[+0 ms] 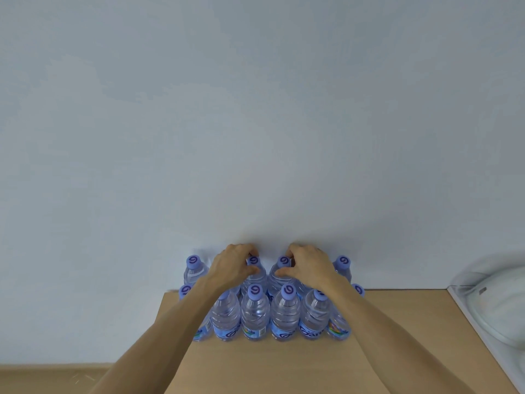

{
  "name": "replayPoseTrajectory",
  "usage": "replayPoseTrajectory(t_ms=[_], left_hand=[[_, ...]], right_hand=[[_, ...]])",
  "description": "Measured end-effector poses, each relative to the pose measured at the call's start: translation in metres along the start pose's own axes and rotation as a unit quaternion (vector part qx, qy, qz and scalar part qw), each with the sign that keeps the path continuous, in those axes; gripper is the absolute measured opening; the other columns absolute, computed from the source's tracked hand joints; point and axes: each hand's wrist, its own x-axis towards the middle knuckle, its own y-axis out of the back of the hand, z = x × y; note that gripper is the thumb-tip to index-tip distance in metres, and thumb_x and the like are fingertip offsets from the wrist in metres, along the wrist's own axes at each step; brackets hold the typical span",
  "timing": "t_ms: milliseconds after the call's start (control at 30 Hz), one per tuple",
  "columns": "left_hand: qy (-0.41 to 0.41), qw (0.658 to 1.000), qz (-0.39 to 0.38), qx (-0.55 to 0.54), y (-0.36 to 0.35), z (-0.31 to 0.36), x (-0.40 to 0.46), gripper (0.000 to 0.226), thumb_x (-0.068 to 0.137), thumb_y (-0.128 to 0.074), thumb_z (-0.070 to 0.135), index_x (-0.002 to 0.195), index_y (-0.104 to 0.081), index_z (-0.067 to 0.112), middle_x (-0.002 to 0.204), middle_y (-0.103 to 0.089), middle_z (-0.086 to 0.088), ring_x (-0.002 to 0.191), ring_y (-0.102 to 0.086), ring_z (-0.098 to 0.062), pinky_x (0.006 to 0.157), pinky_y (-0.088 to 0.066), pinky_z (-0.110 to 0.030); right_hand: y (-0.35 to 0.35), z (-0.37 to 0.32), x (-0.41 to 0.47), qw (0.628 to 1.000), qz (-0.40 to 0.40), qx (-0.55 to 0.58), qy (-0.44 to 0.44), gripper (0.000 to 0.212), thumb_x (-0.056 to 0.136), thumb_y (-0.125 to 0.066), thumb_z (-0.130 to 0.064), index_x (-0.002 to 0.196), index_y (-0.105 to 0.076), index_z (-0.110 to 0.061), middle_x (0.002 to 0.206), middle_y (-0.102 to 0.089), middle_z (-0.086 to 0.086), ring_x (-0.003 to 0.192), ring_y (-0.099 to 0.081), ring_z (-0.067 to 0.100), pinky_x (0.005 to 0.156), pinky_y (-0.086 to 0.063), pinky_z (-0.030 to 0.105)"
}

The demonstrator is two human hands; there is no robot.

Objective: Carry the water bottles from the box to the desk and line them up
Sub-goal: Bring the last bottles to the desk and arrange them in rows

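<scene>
Head view, looking down at a light wooden desk set against a pale blue-white wall. Water bottles stood upright on the far part of the desk in rows, all clear with purple caps and blue labels, packed close, neighbours touching or just beside each other. Far row at the wall, left to right: far-left bottle, then the left-held bottle, then the right-held bottle, then far-right bottle. A middle row was mostly hidden behind arms and near bottles; only caps showed at its left end and right end, count unclear. Near row, left to right: one bottle partly behind the left forearm, second, third, fourth; lower labelled bottles showed at both flanks, partly covered. Left hand reached over the near rows, fingers and thumb curled round the neck and shoulder of the left-held bottle, grasping it just below the cap. Right hand did likewise on the right-held bottle, thumb at the shoulder, fingers wrapped over the far side by the cap. Both held bottles were upright, side by side, seemingly on the desk; bases hidden. No box in view. Far right: a white rounded object beside the desk edge, identity unclear. Near left: wood-tone floor.
</scene>
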Motion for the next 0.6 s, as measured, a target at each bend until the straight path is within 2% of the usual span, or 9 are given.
replayPoseTrajectory(t_ms=[100, 200, 300, 400, 500, 600], left_hand=[[-0.011, 1.000, -0.014, 0.014, -0.001, 0.000, 0.001, 0.037, 0.084, -0.067, 0.030, 0.119, -0.058, 0.020, 0.120, -0.062, 0.002, 0.104, -0.058, -0.022, 0.081, -0.048, -0.035], [-0.029, 0.999, -0.015, -0.017, -0.002, 0.007, 0.006, 0.043, 0.081, -0.069, 0.034, 0.120, -0.057, 0.022, 0.122, -0.061, 0.007, 0.103, -0.058, -0.014, 0.083, -0.049, -0.033], [-0.045, 0.999, -0.021, -0.015, -0.007, 0.025, 0.013, 0.048, 0.078, -0.070, 0.046, 0.119, -0.057, 0.025, 0.114, -0.062, 0.011, 0.092, -0.055, -0.010, 0.074, -0.043, -0.027], [-0.049, 0.998, -0.033, 0.024, -0.018, 0.045, 0.019, 0.046, 0.078, -0.068, 0.051, 0.113, -0.058, 0.023, 0.106, -0.064, 0.008, 0.093, -0.060, -0.018, 0.070, -0.041, -0.029], [-0.044, 0.998, -0.020, 0.050, -0.026, 0.054, 0.024, 0.037, 0.081, -0.066, 0.042, 0.110, -0.058, 0.020, 0.105, -0.064, 0.000, 0.093, -0.061, -0.026, 0.069, -0.040, -0.031], [-0.048, 0.998, -0.013, 0.044, -0.027, 0.053, 0.026, 0.035, 0.083, -0.067, 0.037, 0.113, -0.058, 0.021, 0.108, -0.064, -0.001, 0.095, -0.060, -0.026, 0.070, -0.040, -0.030]], right_hand=[[0.014, 0.017, -0.006, 0.992, -0.067, 0.103, 0.016, 0.055, 0.075, -0.079, -0.047, 0.119, -0.060, -0.020, 0.109, -0.064, -0.005, 0.100, -0.061, 0.014, 0.088, -0.051, 0.033], [0.028, 0.039, -0.013, 0.986, -0.074, 0.150, 0.014, 0.053, 0.077, -0.081, -0.036, 0.124, -0.060, -0.022, 0.117, -0.062, -0.006, 0.107, -0.058, 0.008, 0.092, -0.046, 0.021], [0.034, 0.055, -0.018, 0.988, -0.084, 0.131, 0.023, 0.051, 0.082, -0.077, -0.029, 0.129, -0.059, -0.022, 0.126, -0.059, -0.008, 0.110, -0.053, 0.004, 0.091, -0.039, 0.015], [0.034, 0.061, -0.018, 0.989, -0.089, 0.112, 0.030, 0.048, 0.086, -0.073, -0.023, 0.132, -0.058, -0.020, 0.130, -0.058, -0.006, 0.113, -0.053, 0.006, 0.094, -0.039, 0.016], [0.031, 0.064, -0.015, 0.993, -0.077, 0.079, 0.044, 0.041, 0.087, -0.072, -0.021, 0.127, -0.062, -0.018, 0.126, -0.061, -0.003, 0.111, -0.056, 0.014, 0.095, -0.044, 0.025], [0.031, 0.064, -0.013, 0.996, -0.053, 0.061, 0.030, 0.037, 0.084, -0.074, -0.029, 0.118, -0.065, -0.018, 0.113, -0.063, -0.003, 0.101, -0.058, 0.016, 0.084, -0.045, 0.025]])
